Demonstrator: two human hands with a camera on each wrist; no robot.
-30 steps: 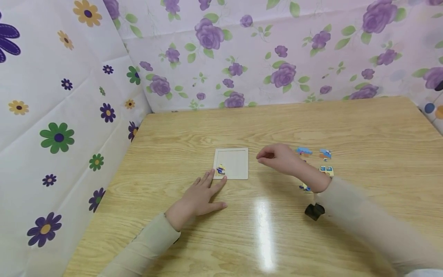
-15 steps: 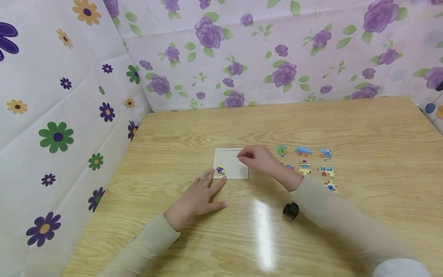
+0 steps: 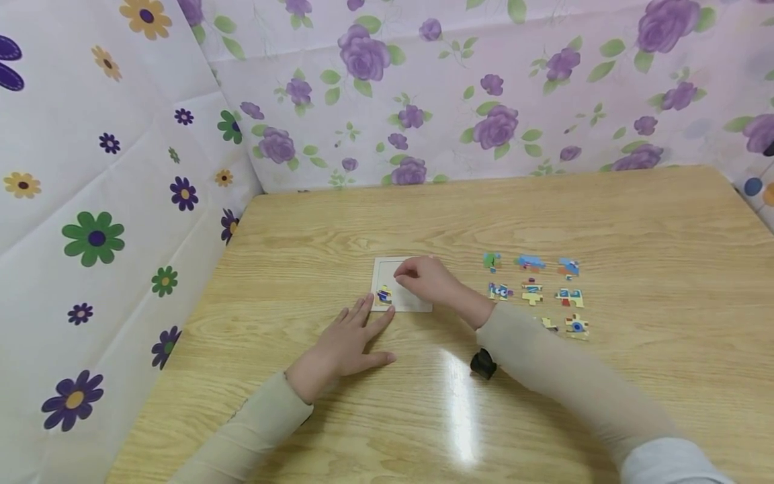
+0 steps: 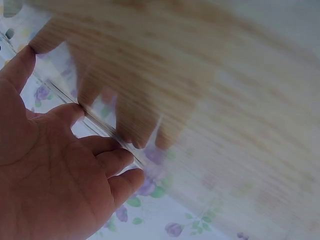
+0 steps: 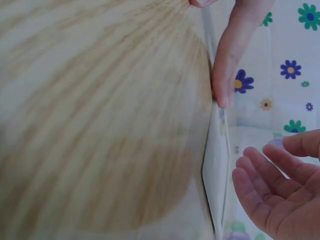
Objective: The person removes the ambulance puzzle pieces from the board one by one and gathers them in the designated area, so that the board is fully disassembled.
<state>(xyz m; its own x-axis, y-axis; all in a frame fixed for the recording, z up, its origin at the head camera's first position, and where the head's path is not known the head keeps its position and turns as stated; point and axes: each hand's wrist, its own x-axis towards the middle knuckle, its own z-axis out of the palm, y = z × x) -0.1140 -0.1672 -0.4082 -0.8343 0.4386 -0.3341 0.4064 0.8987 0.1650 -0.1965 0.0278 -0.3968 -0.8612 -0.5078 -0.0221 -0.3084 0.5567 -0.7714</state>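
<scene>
A shallow white puzzle tray [image 3: 406, 306] lies on the wooden table, with one colourful jigsaw piece [image 3: 383, 295] in its lower left corner. My left hand [image 3: 341, 346] rests with fingers spread at the tray's near left edge, index finger close by the lower rim. Over the tray's right half hovers my right hand [image 3: 426, 277], its fingers loosely curved and thumb near the index finger. The right wrist view shows that hand [image 5: 280, 187] bare, with no piece visible between the fingers. The fingers of the left hand [image 4: 55, 170] line the tray's edge in the left wrist view.
Several loose jigsaw pieces [image 3: 532, 293] lie in rows on the table right of the tray; my right sleeve [image 3: 544, 356] partly covers the lowest row. A black camera mount [image 3: 483, 364] hangs below the right wrist. Flowered cloth [image 3: 496, 81] covers the walls behind and left.
My right hand has moved left from beside the loose pieces to above the tray, uncovering more of those pieces. The left hand stays at the tray's edge.
</scene>
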